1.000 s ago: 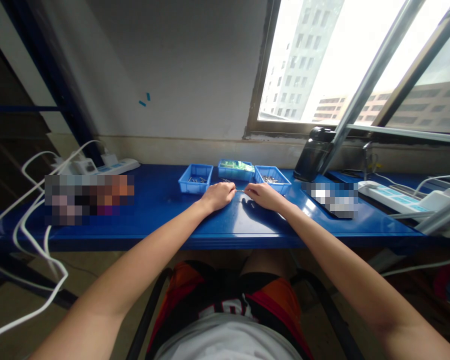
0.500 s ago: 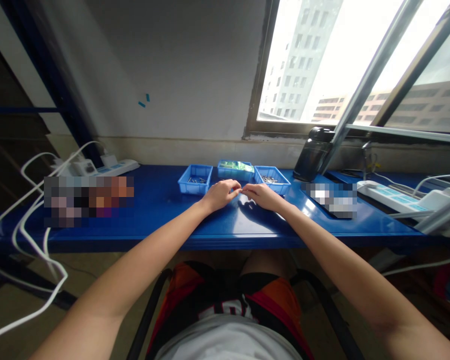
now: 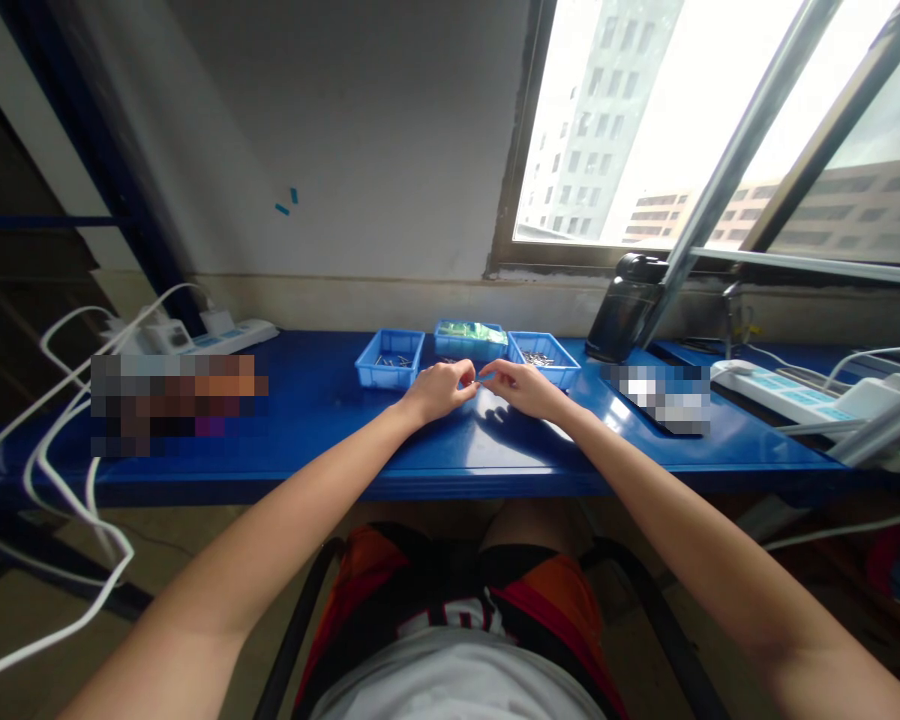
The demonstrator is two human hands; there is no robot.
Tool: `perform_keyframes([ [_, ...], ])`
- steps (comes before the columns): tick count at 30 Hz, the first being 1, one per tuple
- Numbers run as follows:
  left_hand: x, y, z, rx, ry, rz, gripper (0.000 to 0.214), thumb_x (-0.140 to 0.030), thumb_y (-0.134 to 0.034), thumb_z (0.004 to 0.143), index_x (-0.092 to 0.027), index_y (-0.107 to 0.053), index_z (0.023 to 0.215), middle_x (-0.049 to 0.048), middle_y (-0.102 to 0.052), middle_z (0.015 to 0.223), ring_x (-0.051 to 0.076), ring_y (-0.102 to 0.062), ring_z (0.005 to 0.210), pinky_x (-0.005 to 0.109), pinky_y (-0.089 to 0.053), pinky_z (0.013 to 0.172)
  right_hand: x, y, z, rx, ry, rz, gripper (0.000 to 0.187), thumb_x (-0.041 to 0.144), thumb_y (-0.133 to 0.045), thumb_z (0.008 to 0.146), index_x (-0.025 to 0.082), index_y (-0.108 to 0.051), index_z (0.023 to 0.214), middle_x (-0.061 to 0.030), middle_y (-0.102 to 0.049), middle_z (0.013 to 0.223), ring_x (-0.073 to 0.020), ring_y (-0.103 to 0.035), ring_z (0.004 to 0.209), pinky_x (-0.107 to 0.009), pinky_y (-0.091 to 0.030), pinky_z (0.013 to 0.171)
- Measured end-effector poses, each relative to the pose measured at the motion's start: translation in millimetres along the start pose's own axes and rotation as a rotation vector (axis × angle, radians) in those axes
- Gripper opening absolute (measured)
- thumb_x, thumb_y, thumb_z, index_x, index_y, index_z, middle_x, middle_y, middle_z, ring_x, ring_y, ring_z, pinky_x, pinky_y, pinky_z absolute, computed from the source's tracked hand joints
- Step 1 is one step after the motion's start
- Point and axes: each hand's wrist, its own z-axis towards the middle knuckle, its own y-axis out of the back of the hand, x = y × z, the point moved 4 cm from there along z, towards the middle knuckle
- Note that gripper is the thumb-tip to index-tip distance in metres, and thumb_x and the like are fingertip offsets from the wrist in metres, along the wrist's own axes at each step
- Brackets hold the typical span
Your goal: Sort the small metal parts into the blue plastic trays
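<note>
My left hand [image 3: 444, 388] and my right hand [image 3: 523, 388] face each other low over the blue table, fingertips nearly meeting. The left thumb and fingers are pinched together; a tiny piece at their tips is too small to name. My right fingers are bent in a pinch around the same spot, and what they hold cannot be made out. Just behind the left hand stands a blue bin [image 3: 387, 377] with a few thin metal pieces, perhaps screws. Behind the right hand, another blue bin [image 3: 562, 377] holds many small metal parts [image 3: 538, 358].
Between these bins, farther back, a third blue bin [image 3: 450, 349] holds a green packet [image 3: 474, 332]. A black bottle [image 3: 624, 310] stands at the right by a metal post. Power strips [image 3: 780, 392] and white cables [image 3: 37, 450] lie at both sides. Blurred items rest on the table.
The fingertips of my two hands have drawn slightly apart, and the right fingers have lifted and bent a little. The bins have not moved.
</note>
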Motion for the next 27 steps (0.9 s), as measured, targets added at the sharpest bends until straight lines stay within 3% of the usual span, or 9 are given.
perform_keyframes([
  [8, 1.6, -0.6, 1.4, 0.005, -0.013, 0.056, 0.022, -0.04, -0.048, 0.082, -0.021, -0.059, 0.086, 0.001, -0.065, 0.083, 0.017, -0.06, 0.077, 0.026, -0.044, 0.064, -2.7, -3.8, -0.9, 0.074, 0.004, -0.048, 0.027, 0.035, -0.042, 0.087, 0.017, -0.063, 0.084, -0.0008, -0.062, 0.064, -0.0097, -0.052, 0.056, -0.02, -0.038, 0.059],
  [15, 2.8, 0.6, 0.3, 0.024, 0.038, 0.078, 0.023, -0.034, -0.043, 0.085, -0.021, -0.061, 0.091, 0.0034, -0.066, 0.089, 0.018, -0.06, 0.083, 0.026, -0.045, 0.07, -9.1, 1.1, 0.1, 0.021, -0.029, -0.125, 0.025, 0.033, -0.041, 0.087, 0.019, -0.063, 0.086, -0.0005, -0.062, 0.064, -0.0114, -0.054, 0.059, -0.021, -0.038, 0.061],
  [22, 1.8, 0.0, -0.5, 0.0, 0.002, 0.108, 0.027, -0.036, -0.037, 0.088, -0.023, -0.061, 0.093, 0.0031, -0.065, 0.092, 0.019, -0.06, 0.085, 0.027, -0.045, 0.07, -11.1, 0.2, -0.1, 0.024, -0.033, -0.176, 0.026, 0.032, -0.041, 0.088, 0.019, -0.063, 0.088, -0.0024, -0.064, 0.068, -0.0126, -0.055, 0.061, -0.021, -0.037, 0.061],
  [27, 2.5, 1.1, -0.7, 0.005, 0.047, 0.134, 0.029, -0.037, -0.035, 0.089, -0.022, -0.06, 0.093, 0.0039, -0.065, 0.093, 0.019, -0.061, 0.086, 0.027, -0.045, 0.07, -11.6, 1.1, -0.2, 0.011, -0.028, -0.223, 0.023, 0.032, -0.044, 0.086, 0.019, -0.064, 0.089, -0.0021, -0.063, 0.067, -0.013, -0.055, 0.06, -0.021, -0.036, 0.059],
])
